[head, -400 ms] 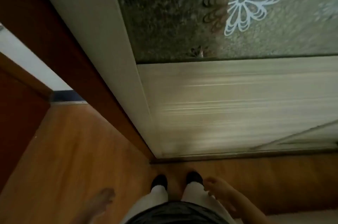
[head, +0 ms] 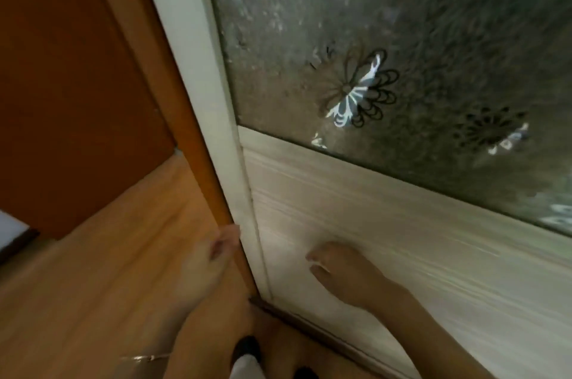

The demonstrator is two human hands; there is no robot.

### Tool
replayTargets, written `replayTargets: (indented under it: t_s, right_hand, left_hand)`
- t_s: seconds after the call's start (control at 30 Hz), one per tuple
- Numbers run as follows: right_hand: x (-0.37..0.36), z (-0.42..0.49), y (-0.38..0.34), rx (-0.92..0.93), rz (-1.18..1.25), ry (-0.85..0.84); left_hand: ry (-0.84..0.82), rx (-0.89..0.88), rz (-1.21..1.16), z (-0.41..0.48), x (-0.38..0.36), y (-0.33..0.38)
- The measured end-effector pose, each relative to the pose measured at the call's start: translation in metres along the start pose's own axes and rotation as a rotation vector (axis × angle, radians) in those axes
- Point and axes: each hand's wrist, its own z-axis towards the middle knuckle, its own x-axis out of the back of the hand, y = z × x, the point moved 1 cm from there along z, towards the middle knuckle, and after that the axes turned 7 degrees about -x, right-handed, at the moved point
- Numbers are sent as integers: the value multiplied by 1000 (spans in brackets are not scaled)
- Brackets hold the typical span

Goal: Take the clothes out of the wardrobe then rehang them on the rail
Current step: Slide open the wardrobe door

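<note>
Our left hand is at the left edge of the wardrobe door, too blurred to tell its grip. Right hand lies flat, fingers relaxed, on the lower panel. Clothes hidden behind it.

Wardrobe door fills the right and far side. Its white stile sits tight against a brown side post, and no gap shows along the seam. Frosted glass above and white grained panel below are both unbroken, with no way through. Bottom track runs along the door's foot. Left hand has its fingertips at the seam. Right hand lies flat on the lower panel. Open room lies left and near, over wooden floor. Brown wall panel closes the far left.
</note>
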Motion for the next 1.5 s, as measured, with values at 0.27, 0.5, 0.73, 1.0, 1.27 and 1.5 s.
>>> replayTargets:
  t_s: [0.27, 0.5, 0.73, 1.0, 1.27, 1.5]
  right_hand:
    - [148, -23, -107, 742, -352, 1250]
    - [171, -12, -101, 599, -691, 1369]
    - [173, -18, -93, 561, -769, 1373]
    - [174, -40, -66, 554, -754, 1459]
    - [173, -77, -40, 415, -517, 1757]
    - [186, -119, -19, 149, -457, 1877]
  left_hand:
    - [452, -314, 89, 56, 46, 121]
    - [481, -329, 73, 59, 38, 154]
    - [510, -351, -27, 60, 32, 161]
    - [433, -306, -391, 54, 45, 173]
    - [226, -543, -468, 32, 7, 191]
    - [-168, -808, -523, 36, -31, 219]
